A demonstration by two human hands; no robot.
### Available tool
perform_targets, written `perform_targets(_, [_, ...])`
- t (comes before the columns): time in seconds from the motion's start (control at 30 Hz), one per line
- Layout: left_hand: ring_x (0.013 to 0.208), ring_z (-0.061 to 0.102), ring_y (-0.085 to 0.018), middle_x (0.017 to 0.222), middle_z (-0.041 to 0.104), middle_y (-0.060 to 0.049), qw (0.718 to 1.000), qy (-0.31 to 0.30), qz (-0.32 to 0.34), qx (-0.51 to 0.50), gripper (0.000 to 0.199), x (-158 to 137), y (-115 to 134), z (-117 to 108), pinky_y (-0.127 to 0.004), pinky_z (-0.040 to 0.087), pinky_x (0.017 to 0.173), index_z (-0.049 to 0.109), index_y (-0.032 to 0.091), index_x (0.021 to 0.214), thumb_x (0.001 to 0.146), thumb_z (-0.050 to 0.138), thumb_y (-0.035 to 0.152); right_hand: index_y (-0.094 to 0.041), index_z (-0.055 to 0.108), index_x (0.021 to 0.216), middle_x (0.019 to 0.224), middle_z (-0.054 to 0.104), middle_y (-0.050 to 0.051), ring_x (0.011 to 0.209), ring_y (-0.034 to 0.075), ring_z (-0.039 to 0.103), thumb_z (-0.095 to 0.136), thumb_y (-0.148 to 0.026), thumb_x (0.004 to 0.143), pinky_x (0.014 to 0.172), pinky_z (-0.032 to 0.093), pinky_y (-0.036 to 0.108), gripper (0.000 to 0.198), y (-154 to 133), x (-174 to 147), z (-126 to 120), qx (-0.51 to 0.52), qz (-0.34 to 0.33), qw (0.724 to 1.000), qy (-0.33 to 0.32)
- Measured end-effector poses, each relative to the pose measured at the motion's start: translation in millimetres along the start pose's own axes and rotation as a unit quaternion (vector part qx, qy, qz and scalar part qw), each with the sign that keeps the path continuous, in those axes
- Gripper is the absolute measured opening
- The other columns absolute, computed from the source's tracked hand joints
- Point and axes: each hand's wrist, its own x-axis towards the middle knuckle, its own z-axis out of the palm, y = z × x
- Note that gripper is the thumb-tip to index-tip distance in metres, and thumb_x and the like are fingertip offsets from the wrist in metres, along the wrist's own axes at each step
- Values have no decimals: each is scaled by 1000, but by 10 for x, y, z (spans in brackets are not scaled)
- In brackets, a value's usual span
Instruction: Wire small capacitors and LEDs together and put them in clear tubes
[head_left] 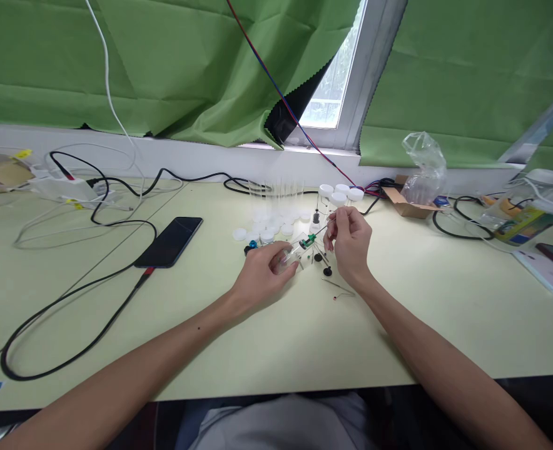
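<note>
My left hand (261,270) is wrapped round a small transparent bottle (288,255), tilted with its mouth toward the upper right. A small green and dark part (308,241) sits at that mouth. Pinched in my right hand (351,242) is a thin dark rod (322,229), whose lower end meets the green part; whether it is inside the bottle I cannot tell. Just below lie black discs on thin stems (327,271) and a slim metal piece (337,286). White round caps (239,234) and a row of transparent tubes (276,195) stand or lie behind my left hand.
A black phone (169,242) with a plugged-in cable (70,369) lies to the left. White-capped containers (338,199) stand behind my right hand. Farther right are a cardboard box (410,207) holding a plastic bag, and more phones (546,275). Red and blue wires (281,94) hang across the window.
</note>
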Motion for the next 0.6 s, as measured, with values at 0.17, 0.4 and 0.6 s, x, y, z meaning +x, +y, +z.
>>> perform_targets(0.17, [53, 48, -11, 62, 58, 4, 1000, 27, 14, -7, 18, 1, 13, -7, -25, 42, 56, 67, 20, 97, 82, 67, 30, -21, 52, 72, 53, 47, -6, 36, 7, 45, 59, -47, 94, 36, 35, 23, 35, -30, -10, 7, -7, 23, 998, -57])
perform_targets(0.4, [52, 46, -11, 60, 54, 5, 999, 45, 10, 9, 13, 20, 57, -44, -24, 40, 54, 66, 21, 92, 81, 67, 28, -19, 57, 68, 51, 51, -4, 38, 8, 47, 64, -45, 90, 39, 38, 23, 35, -46, -29, 18, -26, 40, 990, -130])
perform_targets(0.6, [52, 45, -11, 59, 53, 5, 999, 51, 11, 11, 13, 23, 60, -49, -24, 40, 54, 66, 21, 92, 81, 67, 27, -18, 60, 70, 52, 52, -4, 38, 8, 48, 66, -43, 90, 39, 38, 24, 32, -36, -30, 21, -16, 48, 989, -137])
